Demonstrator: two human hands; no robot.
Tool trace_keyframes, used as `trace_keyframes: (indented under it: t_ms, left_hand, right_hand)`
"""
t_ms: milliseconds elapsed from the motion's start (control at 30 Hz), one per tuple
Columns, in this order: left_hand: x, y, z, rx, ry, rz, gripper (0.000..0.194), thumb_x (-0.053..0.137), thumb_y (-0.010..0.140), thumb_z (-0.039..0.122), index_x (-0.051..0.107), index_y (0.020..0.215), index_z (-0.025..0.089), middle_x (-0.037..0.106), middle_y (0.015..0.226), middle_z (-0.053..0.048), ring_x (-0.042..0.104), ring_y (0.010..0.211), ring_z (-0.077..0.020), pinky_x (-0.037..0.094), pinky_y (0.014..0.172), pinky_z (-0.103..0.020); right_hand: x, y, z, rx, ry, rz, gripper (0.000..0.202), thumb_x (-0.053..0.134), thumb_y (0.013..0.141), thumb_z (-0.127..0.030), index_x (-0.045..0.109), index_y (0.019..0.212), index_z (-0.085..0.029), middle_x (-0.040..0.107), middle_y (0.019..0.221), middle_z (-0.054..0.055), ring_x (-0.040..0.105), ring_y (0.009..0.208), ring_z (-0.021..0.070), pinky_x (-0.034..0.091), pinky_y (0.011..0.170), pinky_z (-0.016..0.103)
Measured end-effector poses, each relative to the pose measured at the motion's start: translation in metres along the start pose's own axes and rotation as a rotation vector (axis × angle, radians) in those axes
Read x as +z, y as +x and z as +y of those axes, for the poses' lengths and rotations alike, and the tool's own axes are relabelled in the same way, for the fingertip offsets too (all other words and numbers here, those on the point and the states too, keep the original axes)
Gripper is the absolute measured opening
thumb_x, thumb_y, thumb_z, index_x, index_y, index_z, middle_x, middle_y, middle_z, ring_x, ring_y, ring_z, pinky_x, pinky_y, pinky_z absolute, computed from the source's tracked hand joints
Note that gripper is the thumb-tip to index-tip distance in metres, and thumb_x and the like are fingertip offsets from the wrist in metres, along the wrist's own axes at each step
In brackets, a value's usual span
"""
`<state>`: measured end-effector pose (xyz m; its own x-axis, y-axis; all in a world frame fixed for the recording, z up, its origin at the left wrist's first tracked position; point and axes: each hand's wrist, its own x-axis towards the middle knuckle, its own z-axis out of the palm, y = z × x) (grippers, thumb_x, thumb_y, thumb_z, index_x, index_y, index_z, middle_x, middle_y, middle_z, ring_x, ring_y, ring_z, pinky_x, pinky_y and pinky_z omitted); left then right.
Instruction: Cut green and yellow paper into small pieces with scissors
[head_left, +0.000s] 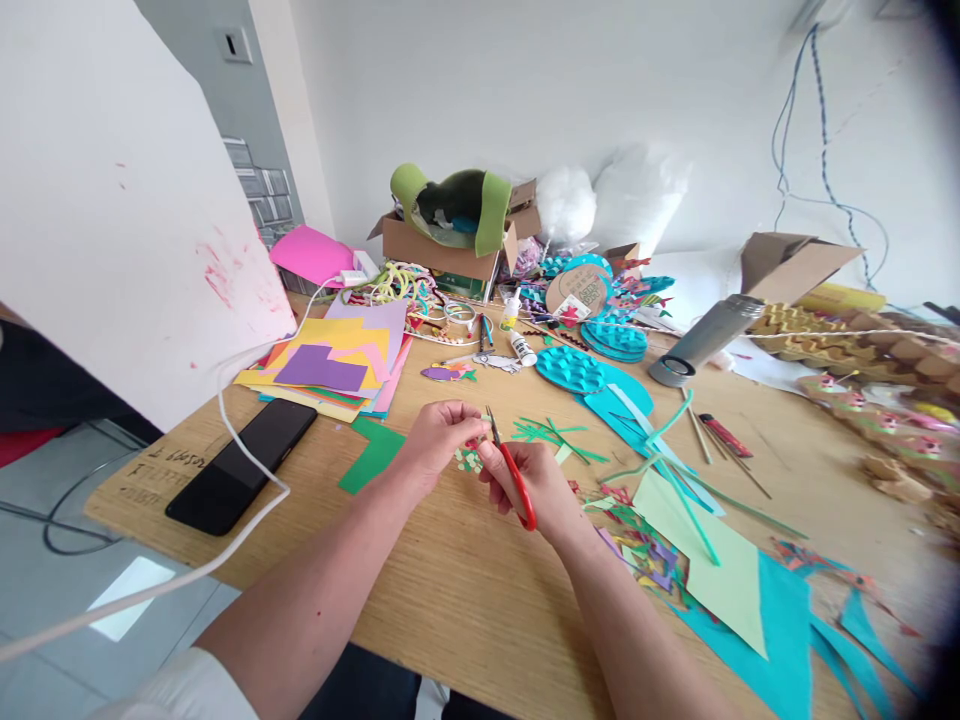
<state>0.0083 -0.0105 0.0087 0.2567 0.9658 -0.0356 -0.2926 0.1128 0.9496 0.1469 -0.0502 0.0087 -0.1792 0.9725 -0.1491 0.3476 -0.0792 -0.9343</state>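
Observation:
My right hand (546, 482) is closed around a pair of scissors (520, 487) with red handles, the blades pointing up and away from me. Close to the blades, my left hand (441, 440) pinches something small and reddish between thumb and fingertips; the fingers mostly hide it. Beneath the hands lie small pale green paper bits (469, 461). Thin green paper strips (555, 432) are spread just beyond the right hand. A cut piece of green paper (373, 452) rests left of my left hand.
A black phone (241, 466) and a white cable (251, 455) lie at left, near stacked coloured paper (322, 368). Paper scraps (649, 550), light green paper (709, 560) and a turquoise sheet (780, 620) cover the right. Behind are glue bottles (523, 348), a grey flask (709, 340) and a cardboard box (431, 245).

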Motion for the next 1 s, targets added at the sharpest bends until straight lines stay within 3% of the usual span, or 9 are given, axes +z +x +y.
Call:
trace_keyframes:
  t_ms: [1000]
  left_hand:
    - [-0.0012,0.0003,0.0016,-0.023,-0.041,0.05,0.012,0.069,0.058,0.022,0.059,0.054,0.015,0.059,0.052,0.001,0.051,0.051,-0.0103,0.039,0.053,-0.024]
  right_hand:
    - [0.0,0.0014,0.0016,0.024,0.007,-0.015,0.054,0.062,0.073,-0.067,0.06,0.058,-0.015,0.056,0.043,0.0,0.051,0.034,0.0104,0.034,0.033,0.018]
